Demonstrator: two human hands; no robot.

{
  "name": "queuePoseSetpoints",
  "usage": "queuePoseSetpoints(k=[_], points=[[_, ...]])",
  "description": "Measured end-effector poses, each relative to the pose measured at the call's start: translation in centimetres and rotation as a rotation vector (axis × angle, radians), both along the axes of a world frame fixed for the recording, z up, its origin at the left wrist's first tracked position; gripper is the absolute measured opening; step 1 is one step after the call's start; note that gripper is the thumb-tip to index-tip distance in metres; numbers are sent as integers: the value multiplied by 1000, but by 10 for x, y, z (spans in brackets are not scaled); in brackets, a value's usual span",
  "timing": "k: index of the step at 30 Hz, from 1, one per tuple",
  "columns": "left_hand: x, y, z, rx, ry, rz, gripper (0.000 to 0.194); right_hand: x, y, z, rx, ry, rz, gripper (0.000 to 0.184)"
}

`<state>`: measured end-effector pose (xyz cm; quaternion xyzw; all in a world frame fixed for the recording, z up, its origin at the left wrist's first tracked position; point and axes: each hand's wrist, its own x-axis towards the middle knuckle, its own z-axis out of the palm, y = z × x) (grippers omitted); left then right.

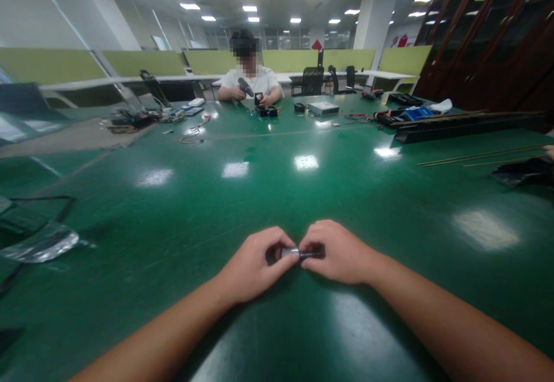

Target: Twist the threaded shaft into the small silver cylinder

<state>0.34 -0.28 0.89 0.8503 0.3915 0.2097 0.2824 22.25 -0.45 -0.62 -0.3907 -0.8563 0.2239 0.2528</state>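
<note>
Just above the green table [268, 197], a small silver cylinder [289, 252] with a thin dark rod-like end [310, 253] lies level between my hands; its exact kind is too small and blurred to tell. My left hand [259, 261] pinches the silver part between thumb and fingers. From the other side, my right hand [335, 252] is closed round the dark end, its fingertips almost meeting those of the left. My fingers hide parts of the piece.
Across the table a person [249, 82] holds a power drill [246, 86] over a black part [266, 111]. Thin rods [476, 156] and a long black channel [433, 130] lie at right. Clear plastic [43, 243] is at left; electronic parts [134, 118] sit far left.
</note>
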Motion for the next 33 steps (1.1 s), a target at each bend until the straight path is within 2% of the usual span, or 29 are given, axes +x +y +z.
queuePoseSetpoints(k=[3, 11, 33], points=[[0, 0, -1, -2, 19, -3, 15, 2, 0, 1, -32, 20, 9, 16], [0, -1, -3, -13, 39, 3, 16, 3, 0, 2, -57, 36, -4, 14], [0, -2, -3, 36, 17, -5, 13, -1, 0, -2, 19, 25, 38, 8]])
